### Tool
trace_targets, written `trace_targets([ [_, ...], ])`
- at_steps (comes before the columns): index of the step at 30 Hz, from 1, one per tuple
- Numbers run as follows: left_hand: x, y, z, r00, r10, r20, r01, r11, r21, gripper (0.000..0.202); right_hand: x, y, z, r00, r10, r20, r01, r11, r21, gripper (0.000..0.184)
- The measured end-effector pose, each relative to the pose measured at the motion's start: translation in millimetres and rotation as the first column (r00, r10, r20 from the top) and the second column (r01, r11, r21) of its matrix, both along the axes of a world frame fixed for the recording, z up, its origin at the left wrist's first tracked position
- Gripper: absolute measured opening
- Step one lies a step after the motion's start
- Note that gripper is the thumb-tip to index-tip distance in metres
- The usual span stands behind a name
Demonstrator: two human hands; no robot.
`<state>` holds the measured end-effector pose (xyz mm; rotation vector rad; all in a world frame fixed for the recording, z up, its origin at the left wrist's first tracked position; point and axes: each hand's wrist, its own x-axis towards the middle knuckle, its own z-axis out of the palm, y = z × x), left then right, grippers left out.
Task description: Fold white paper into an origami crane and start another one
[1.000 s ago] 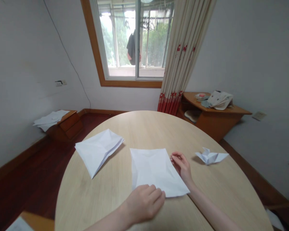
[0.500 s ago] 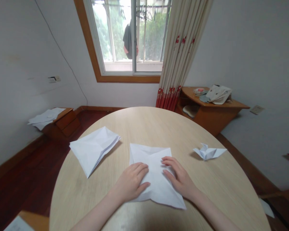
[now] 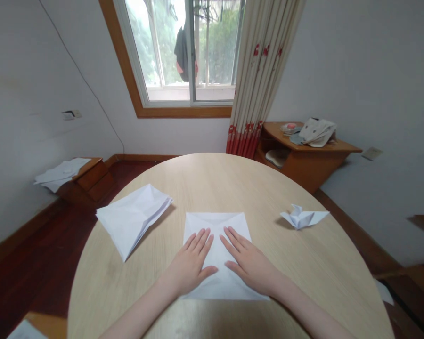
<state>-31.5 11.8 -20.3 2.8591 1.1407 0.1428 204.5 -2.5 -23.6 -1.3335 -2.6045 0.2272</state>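
A creased white sheet of paper [image 3: 217, 282] lies spread on the round wooden table [image 3: 219, 179] in front of me. My left hand [image 3: 192, 261] rests flat on its left half, fingers stretched out and thumb pointing inward. On the right half my right hand [image 3: 249, 263] is laid flat too, its fingers extended. A strip of paper shows between the two hands, while parts of both side edges are covered by them. Neither hand grips anything.
Left of the sheet lies a stack of folded white papers [image 3: 134, 214]. A folded paper crane [image 3: 302, 218] stands on the table's right side. Beyond the table are a corner desk [image 3: 305, 165] with a cloth bag [image 3: 318, 132] and a low cabinet [image 3: 95, 179] with papers.
Both hands have flattened and spread their fingers on the sheet, the right one moving inward. The sheet lies flatter, with its near edge straighter. The whole view has shifted slightly.
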Motion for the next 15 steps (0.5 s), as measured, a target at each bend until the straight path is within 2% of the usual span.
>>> trace_targets([
  [9,1,3,7.5,0.998,0.045,-0.042,-0.049,0.995,-0.086,0.075,0,10,3.3,1.0,-0.025,0.012,0.024,0.999,0.033,0.056],
  [15,-1,-2,3.4,0.998,0.018,-0.06,-0.022,0.997,-0.071,0.079,4,14,3.8,1.0,-0.014,0.003,0.014,0.999,0.033,0.056],
])
